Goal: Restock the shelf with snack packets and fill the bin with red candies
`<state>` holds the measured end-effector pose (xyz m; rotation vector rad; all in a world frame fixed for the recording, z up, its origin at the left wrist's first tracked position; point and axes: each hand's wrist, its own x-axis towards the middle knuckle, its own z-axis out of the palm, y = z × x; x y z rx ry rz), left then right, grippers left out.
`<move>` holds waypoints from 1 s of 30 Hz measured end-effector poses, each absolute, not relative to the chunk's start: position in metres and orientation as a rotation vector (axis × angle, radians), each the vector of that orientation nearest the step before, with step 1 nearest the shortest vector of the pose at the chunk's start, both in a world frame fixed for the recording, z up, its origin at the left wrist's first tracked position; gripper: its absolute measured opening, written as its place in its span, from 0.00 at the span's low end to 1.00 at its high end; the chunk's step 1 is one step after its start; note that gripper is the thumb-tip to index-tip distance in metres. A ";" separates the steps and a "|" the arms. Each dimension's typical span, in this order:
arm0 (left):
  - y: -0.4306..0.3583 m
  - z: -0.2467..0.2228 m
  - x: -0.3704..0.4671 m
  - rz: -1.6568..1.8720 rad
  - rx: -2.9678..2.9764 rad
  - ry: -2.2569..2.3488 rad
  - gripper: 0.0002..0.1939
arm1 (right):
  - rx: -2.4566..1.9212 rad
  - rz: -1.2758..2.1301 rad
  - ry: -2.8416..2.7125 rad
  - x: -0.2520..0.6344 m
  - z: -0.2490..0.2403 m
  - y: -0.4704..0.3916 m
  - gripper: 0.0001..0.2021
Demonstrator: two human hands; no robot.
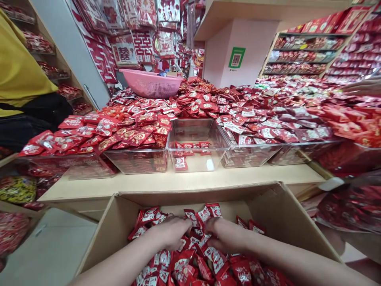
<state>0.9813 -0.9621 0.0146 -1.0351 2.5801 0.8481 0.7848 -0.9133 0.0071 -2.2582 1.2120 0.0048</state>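
Both hands are inside an open cardboard box [268, 210], among many small red-and-white candy packets [214, 258]. My left hand [174, 232] reaches in from the left, its curled fingers closed on packets near the middle. Facing it, my right hand [224, 236] is also curled, with its fingers and thumb on packets beside it. A narrow gap with packets showing separates the two hands. Some fingertips are hidden among the wrappers. Behind the box, a clear plastic bin [198, 153] on the shelf holds a few similar red packets lying on its bottom.
Neighbouring bins are heaped with red packets [137, 133] on the left and more packets [258, 123] on the right. A pink basket [151, 83] rests on the heap behind. A person in a yellow top [24, 63] stands at left; another person's hand [364, 85] shows at right.
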 end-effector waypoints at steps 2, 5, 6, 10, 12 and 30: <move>-0.965 0.021 0.981 0.951 -1.111 2.573 0.18 | -2.173 -0.045 1.193 0.785 0.007 -0.912 0.09; -0.972 0.032 0.975 1.187 -1.208 2.629 0.16 | -1.875 -0.272 1.187 0.786 0.012 -0.913 0.14; -0.973 0.035 0.972 1.284 -1.221 2.645 0.16 | -1.738 -0.376 1.146 0.787 0.014 -0.913 0.16; -0.970 0.040 0.959 1.647 -1.223 2.628 0.15 | -1.265 -0.626 0.926 0.790 0.022 -0.916 0.17; -0.965 0.041 0.956 1.882 -1.255 2.564 0.15 | -1.138 -0.632 0.903 0.790 0.026 -0.916 0.17; -0.966 0.067 0.957 2.340 -1.342 2.019 0.16 | -1.068 -0.936 1.065 0.783 0.048 -0.925 0.15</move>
